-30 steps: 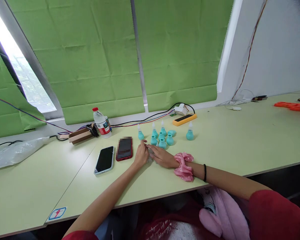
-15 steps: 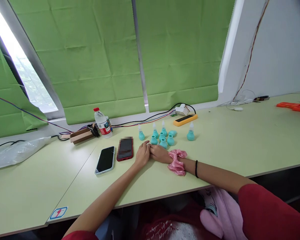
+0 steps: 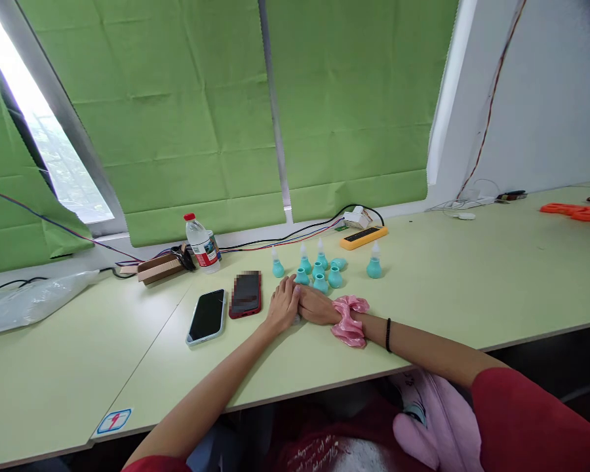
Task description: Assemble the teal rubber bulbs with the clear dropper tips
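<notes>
My left hand (image 3: 281,307) and my right hand (image 3: 315,306) lie together on the pale green table (image 3: 423,288). The left hand's fingers rest over the right hand's fingertips. What is between them is hidden. Just beyond the hands stands a cluster of small teal rubber bulbs (image 3: 319,273), some with clear pointed tips. One more tipped bulb (image 3: 278,265) stands to the left and another (image 3: 373,265) to the right. A pink scrunchie (image 3: 349,319) and a black band (image 3: 388,334) sit on my right wrist.
A red phone (image 3: 246,293) and a light blue phone (image 3: 206,315) lie left of my hands. Behind are a water bottle (image 3: 202,243), a cardboard box (image 3: 157,267), a yellow power strip (image 3: 364,236) with cables, and a plastic bag (image 3: 29,298) at far left. Orange parts (image 3: 577,211) lie far right.
My right hand slid left and away from me, towards the bulbs, and my left hand closed over its fingers. The small clear piece seen between the hands before is now covered.
</notes>
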`<control>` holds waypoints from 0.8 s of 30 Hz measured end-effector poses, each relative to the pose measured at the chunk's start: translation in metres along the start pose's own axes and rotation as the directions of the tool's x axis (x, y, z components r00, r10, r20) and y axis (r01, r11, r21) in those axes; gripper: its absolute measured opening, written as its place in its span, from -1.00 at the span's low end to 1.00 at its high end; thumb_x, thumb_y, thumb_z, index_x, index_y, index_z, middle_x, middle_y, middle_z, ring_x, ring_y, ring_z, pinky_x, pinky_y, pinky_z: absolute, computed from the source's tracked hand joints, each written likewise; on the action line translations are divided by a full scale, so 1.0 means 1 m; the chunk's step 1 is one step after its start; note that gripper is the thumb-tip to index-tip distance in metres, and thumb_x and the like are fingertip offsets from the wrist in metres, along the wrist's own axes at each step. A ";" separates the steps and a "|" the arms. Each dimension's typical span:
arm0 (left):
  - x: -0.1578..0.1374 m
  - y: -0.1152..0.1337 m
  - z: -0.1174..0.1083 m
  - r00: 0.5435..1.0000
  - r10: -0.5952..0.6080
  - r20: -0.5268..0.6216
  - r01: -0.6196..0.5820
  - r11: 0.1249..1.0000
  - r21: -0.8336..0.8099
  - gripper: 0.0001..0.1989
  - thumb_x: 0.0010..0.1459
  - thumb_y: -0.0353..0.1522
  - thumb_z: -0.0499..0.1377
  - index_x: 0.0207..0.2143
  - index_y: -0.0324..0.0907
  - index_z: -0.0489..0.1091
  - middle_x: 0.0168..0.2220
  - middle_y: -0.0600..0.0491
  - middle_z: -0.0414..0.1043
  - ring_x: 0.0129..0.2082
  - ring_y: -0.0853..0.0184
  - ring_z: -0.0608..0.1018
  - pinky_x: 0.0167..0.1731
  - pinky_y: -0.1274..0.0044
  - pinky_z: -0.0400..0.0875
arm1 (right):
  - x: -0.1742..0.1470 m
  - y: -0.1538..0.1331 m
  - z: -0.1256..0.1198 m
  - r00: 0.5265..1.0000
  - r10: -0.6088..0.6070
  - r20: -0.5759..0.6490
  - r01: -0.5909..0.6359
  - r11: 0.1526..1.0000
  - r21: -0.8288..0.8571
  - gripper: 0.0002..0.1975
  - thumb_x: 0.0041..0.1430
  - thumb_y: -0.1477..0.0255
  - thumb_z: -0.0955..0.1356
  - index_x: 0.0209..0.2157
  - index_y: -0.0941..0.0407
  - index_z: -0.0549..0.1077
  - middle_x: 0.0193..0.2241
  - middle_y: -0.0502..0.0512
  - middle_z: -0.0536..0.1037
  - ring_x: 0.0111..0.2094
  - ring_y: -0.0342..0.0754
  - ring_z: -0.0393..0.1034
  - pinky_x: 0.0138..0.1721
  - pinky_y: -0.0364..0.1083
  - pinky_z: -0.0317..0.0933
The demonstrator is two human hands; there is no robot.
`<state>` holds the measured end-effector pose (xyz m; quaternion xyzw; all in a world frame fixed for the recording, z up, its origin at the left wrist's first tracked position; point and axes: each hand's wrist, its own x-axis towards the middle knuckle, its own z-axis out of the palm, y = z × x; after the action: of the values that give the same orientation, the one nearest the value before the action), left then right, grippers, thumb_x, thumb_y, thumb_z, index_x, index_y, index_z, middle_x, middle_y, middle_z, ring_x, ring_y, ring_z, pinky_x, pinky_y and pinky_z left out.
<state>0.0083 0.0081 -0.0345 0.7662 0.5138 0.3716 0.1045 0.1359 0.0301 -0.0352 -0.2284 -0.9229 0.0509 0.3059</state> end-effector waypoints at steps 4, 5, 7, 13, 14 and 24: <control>0.003 0.001 -0.002 0.997 -0.043 -0.061 0.031 0.980 -0.195 -0.55 0.17 -0.21 -0.32 -0.03 -0.18 0.14 -0.02 -0.02 0.20 -0.02 0.33 0.24 -0.03 0.42 0.10 | 0.000 -0.006 -0.006 0.997 -0.056 0.062 0.061 0.995 -0.080 -0.71 0.05 0.40 0.20 -0.19 0.23 0.32 -0.18 0.20 0.33 -0.10 0.01 0.17 -0.09 0.02 0.09; 0.004 0.000 -0.002 0.996 -0.055 -0.071 0.037 0.972 -0.232 -0.55 0.17 -0.21 -0.31 -0.06 -0.19 0.18 -0.05 -0.02 0.24 -0.05 0.34 0.27 -0.04 0.44 0.12 | 0.000 -0.007 -0.006 0.996 -0.065 0.066 0.072 0.993 -0.097 -0.69 0.04 0.38 0.21 -0.17 0.23 0.31 -0.17 0.20 0.32 -0.10 0.02 0.17 -0.10 0.02 0.09; 0.006 0.000 -0.003 0.995 -0.063 -0.081 0.039 0.962 -0.272 -0.55 0.16 -0.19 -0.29 -0.12 -0.20 0.24 -0.11 -0.02 0.29 -0.10 0.33 0.32 -0.08 0.46 0.16 | 0.001 -0.006 -0.006 0.996 -0.069 0.064 0.076 0.990 -0.117 -0.67 0.04 0.36 0.22 -0.16 0.23 0.29 -0.16 0.21 0.31 -0.11 0.02 0.17 -0.12 0.02 0.11; 0.005 0.003 -0.005 0.989 -0.055 -0.138 0.010 0.953 -0.304 -0.56 0.17 -0.22 -0.29 -0.17 -0.21 0.27 -0.19 -0.02 0.35 -0.18 0.34 0.38 -0.15 0.48 0.22 | 0.003 -0.004 -0.003 0.998 -0.027 -0.051 0.023 0.997 -0.073 -0.71 0.14 0.53 0.07 -0.17 0.22 0.29 -0.22 0.19 0.37 -0.14 -0.06 0.21 -0.06 0.01 0.07; 0.006 0.004 -0.007 0.986 -0.054 -0.157 0.007 0.958 -0.286 -0.56 0.17 -0.23 -0.30 -0.16 -0.22 0.26 -0.19 -0.02 0.35 -0.19 0.33 0.38 -0.16 0.48 0.23 | 0.003 -0.005 -0.003 0.997 -0.047 -0.060 0.043 0.997 -0.068 -0.72 0.15 0.51 0.08 -0.16 0.22 0.29 -0.20 0.19 0.36 -0.11 -0.06 0.19 -0.04 0.01 0.05; 0.059 -0.024 -0.037 0.933 0.145 -0.331 -0.058 0.964 0.260 -0.58 0.07 -0.37 -0.09 0.01 -0.25 0.03 0.02 -0.15 0.09 0.07 0.21 0.10 -0.01 0.33 0.00 | -0.002 -0.010 -0.002 0.989 -0.099 0.109 0.122 0.965 -0.233 -0.69 0.12 0.33 0.17 -0.16 0.15 0.33 -0.03 0.20 0.25 0.07 0.09 -0.04 -0.01 0.16 -0.08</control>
<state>-0.0226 0.0619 0.0060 0.7214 0.5255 0.4392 -0.1028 0.1345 0.0205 -0.0326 -0.2091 -0.9472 -0.0670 0.2337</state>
